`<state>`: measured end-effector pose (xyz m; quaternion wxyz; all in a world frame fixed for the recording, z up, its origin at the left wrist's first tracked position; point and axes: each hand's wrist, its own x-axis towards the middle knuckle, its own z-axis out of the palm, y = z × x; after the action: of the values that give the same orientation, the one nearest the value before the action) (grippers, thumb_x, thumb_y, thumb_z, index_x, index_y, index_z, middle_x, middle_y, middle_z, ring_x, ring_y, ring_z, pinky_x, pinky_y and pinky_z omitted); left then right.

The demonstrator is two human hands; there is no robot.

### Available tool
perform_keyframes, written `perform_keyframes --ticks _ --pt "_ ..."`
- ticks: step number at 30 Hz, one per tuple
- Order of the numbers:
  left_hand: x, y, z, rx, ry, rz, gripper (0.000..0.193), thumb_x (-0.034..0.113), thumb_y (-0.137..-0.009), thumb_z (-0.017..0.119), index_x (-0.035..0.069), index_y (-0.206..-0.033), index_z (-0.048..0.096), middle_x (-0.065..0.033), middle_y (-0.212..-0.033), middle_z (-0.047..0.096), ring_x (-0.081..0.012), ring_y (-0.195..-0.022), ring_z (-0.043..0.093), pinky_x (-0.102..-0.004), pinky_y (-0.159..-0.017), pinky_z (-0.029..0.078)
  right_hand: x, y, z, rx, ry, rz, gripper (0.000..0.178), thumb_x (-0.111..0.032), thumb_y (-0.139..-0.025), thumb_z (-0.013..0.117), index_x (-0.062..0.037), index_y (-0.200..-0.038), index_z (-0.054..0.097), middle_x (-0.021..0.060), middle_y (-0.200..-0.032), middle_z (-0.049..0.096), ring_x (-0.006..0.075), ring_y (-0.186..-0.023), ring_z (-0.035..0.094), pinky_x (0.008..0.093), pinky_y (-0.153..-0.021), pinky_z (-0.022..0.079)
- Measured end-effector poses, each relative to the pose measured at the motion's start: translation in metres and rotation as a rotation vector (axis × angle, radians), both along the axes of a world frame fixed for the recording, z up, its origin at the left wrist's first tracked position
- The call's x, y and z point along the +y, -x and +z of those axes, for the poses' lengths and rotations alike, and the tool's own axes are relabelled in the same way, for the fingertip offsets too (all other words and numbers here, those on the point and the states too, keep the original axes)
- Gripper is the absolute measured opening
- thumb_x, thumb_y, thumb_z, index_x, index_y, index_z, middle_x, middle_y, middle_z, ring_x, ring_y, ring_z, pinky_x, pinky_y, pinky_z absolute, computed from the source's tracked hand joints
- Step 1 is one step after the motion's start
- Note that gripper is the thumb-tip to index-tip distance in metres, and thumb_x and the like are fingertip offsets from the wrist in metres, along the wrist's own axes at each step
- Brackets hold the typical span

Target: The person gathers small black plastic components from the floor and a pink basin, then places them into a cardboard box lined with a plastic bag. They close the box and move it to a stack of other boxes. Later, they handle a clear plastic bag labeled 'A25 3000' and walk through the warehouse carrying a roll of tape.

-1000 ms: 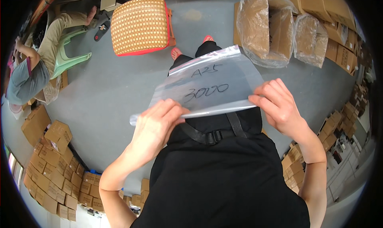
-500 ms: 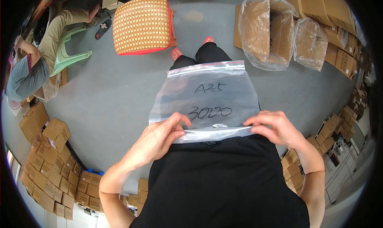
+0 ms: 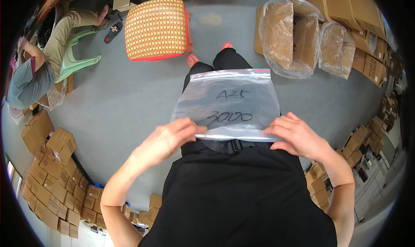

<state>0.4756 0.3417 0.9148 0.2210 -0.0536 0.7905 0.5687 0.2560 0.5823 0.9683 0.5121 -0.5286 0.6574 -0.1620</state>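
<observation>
A clear plastic zip-lock bag (image 3: pixel 229 104) is spread flat in front of my waist, over my legs. It has a red line along its far, zip end and black handwriting on its face. The near edge is folded over into a strip. My left hand (image 3: pixel 175 134) grips that strip's left end, its fingertips on top and slightly blurred. At the right end my right hand (image 3: pixel 296 136) holds the fold, fingers above and thumb nearer to me. Just below the bag shows a black belt buckle (image 3: pixel 233 146).
A woven-topped stool (image 3: pixel 156 29) with red sides stands ahead to the left. Plastic-wrapped cardboard boxes (image 3: pixel 289 39) are at the far right. A person (image 3: pixel 32 82) sits by a green plastic chair (image 3: pixel 78 56). Stacked cartons (image 3: pixel 54 190) line the left.
The near edge of the bag has been folded further away from me, so the bag is shorter and the belt buckle shows more. Both hands have moved slightly away with it.
</observation>
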Motion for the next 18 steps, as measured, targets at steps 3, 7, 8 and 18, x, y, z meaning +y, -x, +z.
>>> perform_keyframes --ticks 3,7,8,18 --pt "-0.015 0.023 -0.014 0.246 0.194 0.076 0.031 -0.007 -0.072 0.056 0.006 -0.1 0.058 -0.0083 -0.072 0.05 -0.0266 -0.072 0.053 -0.0368 -0.065 0.045 -0.006 0.02 -0.02 0.052 -0.025 -0.177 0.02 -0.015 -0.079 0.063 -0.0025 -0.094 0.058 0.0116 -0.08 0.057 0.028 -0.079 0.056 0.0341 -0.073 0.041" --pt "-0.022 0.045 -0.011 0.347 0.388 0.026 0.021 0.005 -0.075 0.062 0.006 -0.096 0.058 -0.0066 -0.07 0.05 -0.0238 -0.067 0.052 -0.0353 -0.058 0.042 -0.027 0.03 -0.021 0.356 0.105 -0.131 0.011 0.002 -0.076 0.056 -0.0006 -0.087 0.054 0.0108 -0.075 0.051 0.0293 -0.071 0.05 0.0362 -0.063 0.037" --pt "-0.021 0.047 -0.011 0.364 0.4 0.027 0.02 0.007 -0.075 0.063 0.006 -0.095 0.059 -0.0061 -0.07 0.05 -0.0232 -0.065 0.052 -0.035 -0.057 0.042 -0.027 0.03 -0.02 0.388 0.114 -0.108 0.013 0.003 -0.074 0.056 -0.0007 -0.086 0.053 0.0103 -0.075 0.05 0.0286 -0.07 0.05 0.0357 -0.063 0.036" --pt "0.003 0.017 0.01 -0.063 0.036 0.133 0.011 0.013 -0.081 0.06 0.006 -0.09 0.061 -0.0083 -0.08 0.057 -0.0267 -0.076 0.057 -0.0349 -0.065 0.048 0.002 0.005 0.0 0.184 0.131 -0.206 0.008 0.002 -0.076 0.058 -0.0002 -0.082 0.054 0.0091 -0.073 0.05 0.0252 -0.068 0.049 0.0327 -0.063 0.039"
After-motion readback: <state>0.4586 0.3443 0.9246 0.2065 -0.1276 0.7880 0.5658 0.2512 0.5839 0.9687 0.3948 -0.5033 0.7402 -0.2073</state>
